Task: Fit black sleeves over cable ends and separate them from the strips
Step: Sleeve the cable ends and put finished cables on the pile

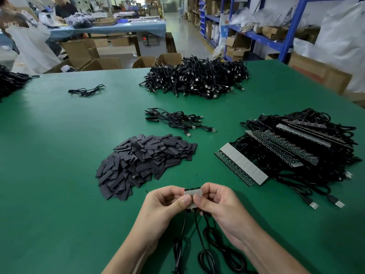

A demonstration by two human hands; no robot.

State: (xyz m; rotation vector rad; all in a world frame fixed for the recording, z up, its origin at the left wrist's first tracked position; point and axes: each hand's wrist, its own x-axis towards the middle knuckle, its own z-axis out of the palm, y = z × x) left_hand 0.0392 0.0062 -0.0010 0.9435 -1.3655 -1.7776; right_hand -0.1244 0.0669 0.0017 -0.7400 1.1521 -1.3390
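The left hand (166,200) and right hand (215,200) both pinch a short strip piece (193,193) just above the green desk (59,155), thumbs meeting at its middle — a grip that looks meant for snapping sections apart. Its cables (199,240) hang toward the person, while the sleeve pile (144,163) lies near ahead — probably for easy reach.

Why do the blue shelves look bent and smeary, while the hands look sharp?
Head view: the wide-angle lens bows the blue metal shelving near the edge, and its bagged goods blur; both hands, left and right, sit sharp at centre, casting soft shadows on the green table mat.
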